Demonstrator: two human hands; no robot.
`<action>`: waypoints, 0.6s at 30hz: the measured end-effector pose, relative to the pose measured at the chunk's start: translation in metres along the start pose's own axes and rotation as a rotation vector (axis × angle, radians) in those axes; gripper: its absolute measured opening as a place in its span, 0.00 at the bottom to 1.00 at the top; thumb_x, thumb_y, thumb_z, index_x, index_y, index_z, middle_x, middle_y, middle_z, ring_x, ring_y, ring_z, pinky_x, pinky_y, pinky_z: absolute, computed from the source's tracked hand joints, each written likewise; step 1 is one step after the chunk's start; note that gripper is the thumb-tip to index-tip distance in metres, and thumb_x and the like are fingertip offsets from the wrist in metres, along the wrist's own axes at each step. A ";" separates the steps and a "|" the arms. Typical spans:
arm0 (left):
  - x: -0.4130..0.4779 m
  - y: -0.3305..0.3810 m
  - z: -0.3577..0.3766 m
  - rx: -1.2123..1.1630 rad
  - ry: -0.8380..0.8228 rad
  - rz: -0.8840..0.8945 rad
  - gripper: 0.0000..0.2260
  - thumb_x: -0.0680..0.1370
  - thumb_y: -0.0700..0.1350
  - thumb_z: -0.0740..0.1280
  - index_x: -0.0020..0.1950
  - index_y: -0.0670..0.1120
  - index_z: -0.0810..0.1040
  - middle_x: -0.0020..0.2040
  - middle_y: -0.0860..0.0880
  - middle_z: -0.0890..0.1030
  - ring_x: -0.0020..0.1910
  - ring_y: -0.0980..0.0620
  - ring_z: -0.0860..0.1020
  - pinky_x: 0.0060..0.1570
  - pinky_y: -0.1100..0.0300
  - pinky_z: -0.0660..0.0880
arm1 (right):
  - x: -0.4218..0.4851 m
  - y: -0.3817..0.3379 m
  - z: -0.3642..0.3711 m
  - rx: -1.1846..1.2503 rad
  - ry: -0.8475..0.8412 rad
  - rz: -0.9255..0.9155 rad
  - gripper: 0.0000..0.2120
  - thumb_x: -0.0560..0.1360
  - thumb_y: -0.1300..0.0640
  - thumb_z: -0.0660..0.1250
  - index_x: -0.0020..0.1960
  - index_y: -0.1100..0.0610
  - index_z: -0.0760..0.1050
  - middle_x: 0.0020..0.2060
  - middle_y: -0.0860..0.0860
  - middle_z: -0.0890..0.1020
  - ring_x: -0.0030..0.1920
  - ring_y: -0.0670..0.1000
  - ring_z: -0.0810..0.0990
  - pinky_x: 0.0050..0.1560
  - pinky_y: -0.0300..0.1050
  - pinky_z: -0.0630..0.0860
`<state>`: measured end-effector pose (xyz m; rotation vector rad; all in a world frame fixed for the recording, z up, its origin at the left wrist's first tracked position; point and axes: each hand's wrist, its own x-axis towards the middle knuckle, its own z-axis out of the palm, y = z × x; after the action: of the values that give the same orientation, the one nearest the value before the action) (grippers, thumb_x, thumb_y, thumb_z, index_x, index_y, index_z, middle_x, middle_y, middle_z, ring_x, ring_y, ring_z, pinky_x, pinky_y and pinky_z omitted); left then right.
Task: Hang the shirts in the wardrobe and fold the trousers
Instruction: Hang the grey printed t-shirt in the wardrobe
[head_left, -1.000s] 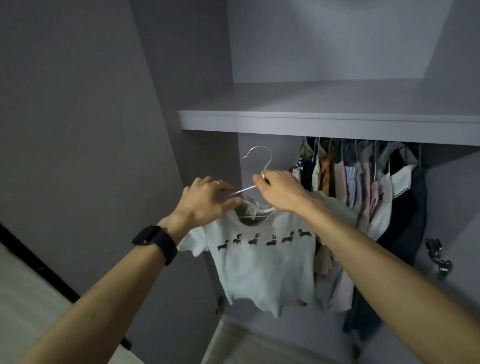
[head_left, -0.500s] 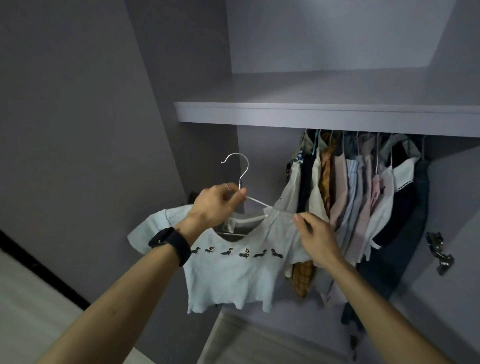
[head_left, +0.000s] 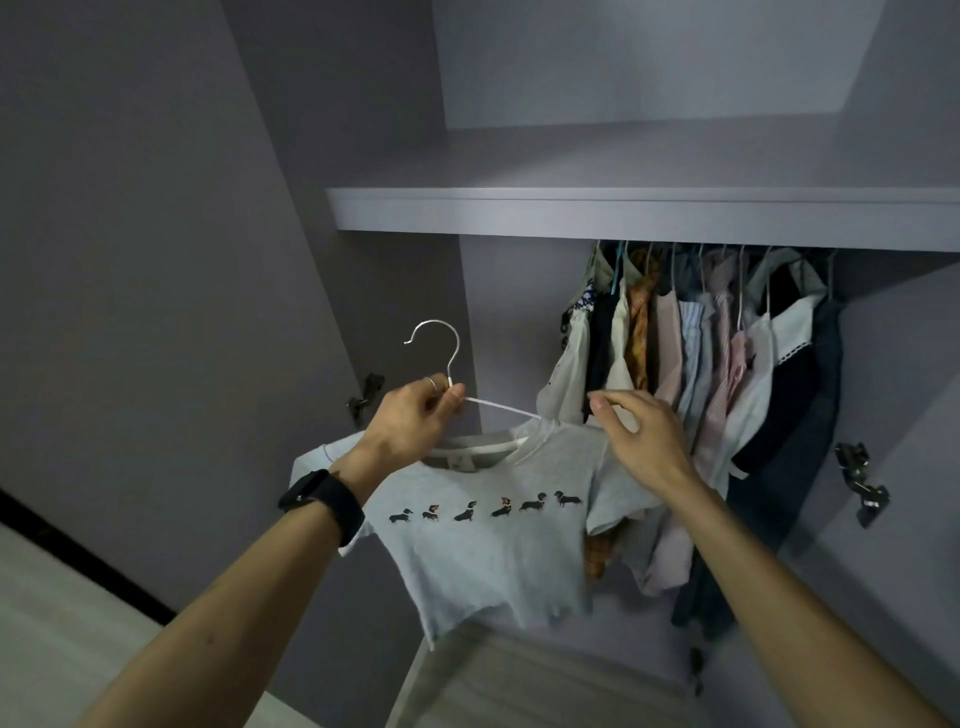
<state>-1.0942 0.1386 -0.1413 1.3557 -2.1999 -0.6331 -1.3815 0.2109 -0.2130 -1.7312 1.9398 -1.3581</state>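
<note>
Left hand (head_left: 415, 418) is gripping the hanger (head_left: 501, 409) below its hook; right hand (head_left: 641, 441) is curling at the shirt (head_left: 483, 556) shoulder, hold unclear. Advisable: seating that shoulder squarely before hooking.

A second ago the right hand (head_left: 641, 441) gripped the thin silver wire hanger (head_left: 500, 408) under its hook, but now the left hand (head_left: 410, 421) grips it there instead. The right hand has moved out to the far shoulder of the pale grey T-shirt with a row of small dogs (head_left: 483, 551). The sleeve beside the left wrist now spreads out wider.
</note>
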 end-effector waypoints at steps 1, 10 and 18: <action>0.001 0.000 0.002 -0.001 -0.002 0.002 0.16 0.84 0.55 0.60 0.43 0.47 0.77 0.37 0.47 0.77 0.35 0.53 0.72 0.39 0.61 0.69 | -0.004 -0.002 0.002 -0.016 0.021 -0.015 0.13 0.79 0.44 0.66 0.55 0.50 0.84 0.48 0.41 0.82 0.53 0.46 0.79 0.60 0.51 0.76; 0.009 0.007 0.010 0.108 -0.018 0.038 0.18 0.84 0.55 0.60 0.42 0.44 0.74 0.38 0.49 0.76 0.40 0.46 0.75 0.45 0.49 0.74 | -0.012 -0.028 0.032 -0.081 -0.140 -0.082 0.10 0.77 0.46 0.72 0.48 0.51 0.86 0.41 0.45 0.81 0.43 0.45 0.79 0.46 0.43 0.75; -0.001 -0.015 0.017 0.134 -0.025 -0.009 0.17 0.84 0.53 0.60 0.41 0.44 0.72 0.38 0.49 0.77 0.39 0.47 0.75 0.42 0.51 0.73 | -0.001 -0.028 0.026 0.068 0.057 -0.103 0.06 0.78 0.56 0.73 0.50 0.57 0.86 0.41 0.40 0.79 0.44 0.37 0.79 0.47 0.31 0.72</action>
<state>-1.0942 0.1358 -0.1639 1.4315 -2.2930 -0.5154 -1.3448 0.2023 -0.2070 -1.8025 1.8327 -1.5054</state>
